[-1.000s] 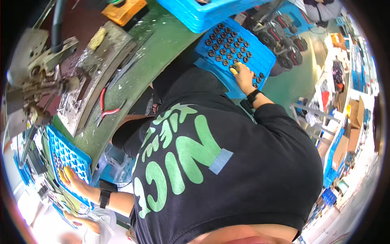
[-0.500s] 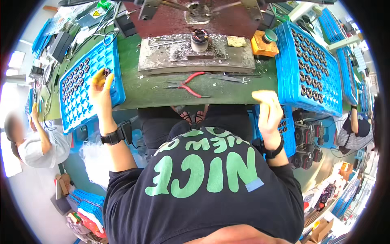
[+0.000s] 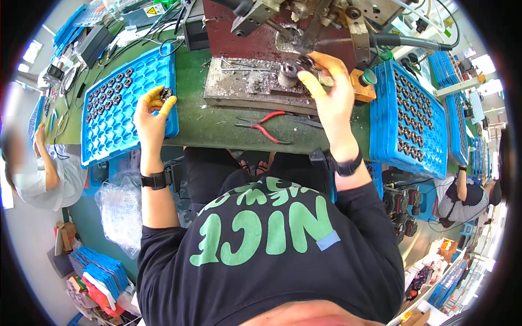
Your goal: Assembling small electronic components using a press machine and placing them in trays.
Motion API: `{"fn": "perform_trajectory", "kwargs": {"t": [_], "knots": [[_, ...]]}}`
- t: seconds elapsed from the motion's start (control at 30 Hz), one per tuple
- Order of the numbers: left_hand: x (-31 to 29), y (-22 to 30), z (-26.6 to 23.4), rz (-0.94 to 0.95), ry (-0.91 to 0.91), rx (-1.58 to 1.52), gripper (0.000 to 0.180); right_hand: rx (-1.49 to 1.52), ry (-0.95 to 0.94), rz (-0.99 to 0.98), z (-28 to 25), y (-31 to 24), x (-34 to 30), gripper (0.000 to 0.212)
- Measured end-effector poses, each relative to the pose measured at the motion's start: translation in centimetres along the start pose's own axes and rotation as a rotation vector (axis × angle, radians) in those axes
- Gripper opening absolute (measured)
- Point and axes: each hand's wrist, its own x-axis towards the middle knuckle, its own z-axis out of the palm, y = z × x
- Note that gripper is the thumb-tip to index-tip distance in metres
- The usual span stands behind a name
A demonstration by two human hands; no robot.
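My left hand (image 3: 151,117), with yellow finger covers, pinches a small dark motor stator (image 3: 166,94) by the right edge of the left blue tray (image 3: 171,70). Over the metal fixture, my right hand (image 3: 335,95) has thumb and fingers closed around another dark stator (image 3: 305,63). That stator is held just above and to the right of a grey cylindrical post (image 3: 287,77), whose top shows bare. The post stands on a steel base plate (image 3: 223,89) scattered with metal chips. Fingers partly hide the stator in my right hand.
Red-handled pliers (image 3: 263,126) and tweezers (image 3: 304,121) lie at the front of the green bench (image 3: 190,122). Machine arms (image 3: 261,19) overhang the fixture. A yellow block (image 3: 363,91) with a round green-topped container (image 3: 368,77) sits beside stacked blue trays (image 3: 380,130) of stators.
My right hand has moved from the bench's front right up to the fixture and taken the stator off the post. My left hand still holds its stator, slightly further right.
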Motion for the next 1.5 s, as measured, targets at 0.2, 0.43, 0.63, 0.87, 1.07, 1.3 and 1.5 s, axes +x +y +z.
{"fn": "perform_trajectory", "kwargs": {"t": [0.2,0.43,0.63,0.87,1.07,1.3,1.5], "knots": [[1.7,3.8,0.2,-0.039,0.071,-0.245,0.035,-0.110,0.202,-0.004,-5.1,3.6,-6.0,0.040],[1.1,15.3,10.9,0.377,-0.303,-0.186,0.043,-0.008,0.266,0.153,-6.1,6.0,-11.7,0.044],[0.7,15.8,14.1,0.478,-0.316,-0.110,0.046,-0.053,0.213,0.112,-6.1,5.7,-11.2,0.044],[1.2,16.5,13.6,0.361,-0.423,-0.133,0.045,-0.050,0.184,0.113,-6.1,5.6,-11.2,0.044],[1.1,16.4,13.7,0.179,-0.506,-0.232,0.056,-0.042,0.181,0.075,-6.0,5.4,-11.2,0.044],[-0.3,15.3,14.9,0.385,-0.323,-0.128,0.045,-0.170,0.133,-0.005,-5.9,4.8,-11.2,0.045],[0.6,15.7,14.0,0.780,-0.272,0.065,0.033,-0.224,0.115,-0.040,-5.8,4.7,-11.1,0.046]]}}
